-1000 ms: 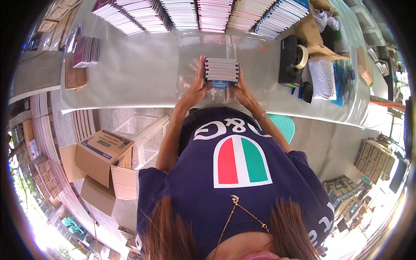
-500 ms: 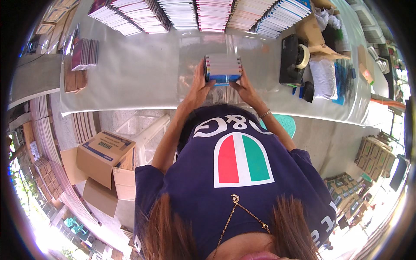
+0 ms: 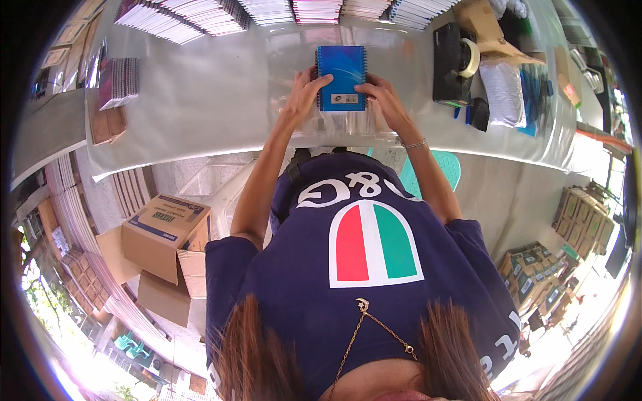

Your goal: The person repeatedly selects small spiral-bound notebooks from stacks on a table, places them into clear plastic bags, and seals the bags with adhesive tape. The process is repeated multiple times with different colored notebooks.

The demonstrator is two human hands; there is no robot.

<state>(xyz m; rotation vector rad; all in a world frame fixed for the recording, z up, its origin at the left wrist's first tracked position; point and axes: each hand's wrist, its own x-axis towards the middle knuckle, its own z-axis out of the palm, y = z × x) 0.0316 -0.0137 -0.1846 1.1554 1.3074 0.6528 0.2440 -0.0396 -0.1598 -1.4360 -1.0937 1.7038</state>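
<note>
A blue spiral-bound notebook (image 3: 342, 77) is now held flat, cover up, between the left hand (image 3: 304, 91) and the right hand (image 3: 382, 97), just above the grey worktop (image 3: 214, 100). A second ago a stack was seen edge-on, its pale page edges facing the camera; it has since been tipped back so that the blue cover shows, which suggests the bundle is being squared or checked over a sheet of clear plastic film (image 3: 348, 123) that lies under the hands. The fingers of both hands are closed against the notebook's two long sides, thumbs over the cover. How many notebooks lie beneath the top one cannot be made out, since the edges are hidden by the cover and the hands. The rows of stacked notebooks (image 3: 267, 10) are cut off at the upper rim, and the tape dispenser (image 3: 458, 60) at the right is partly blurred by glare.
</note>
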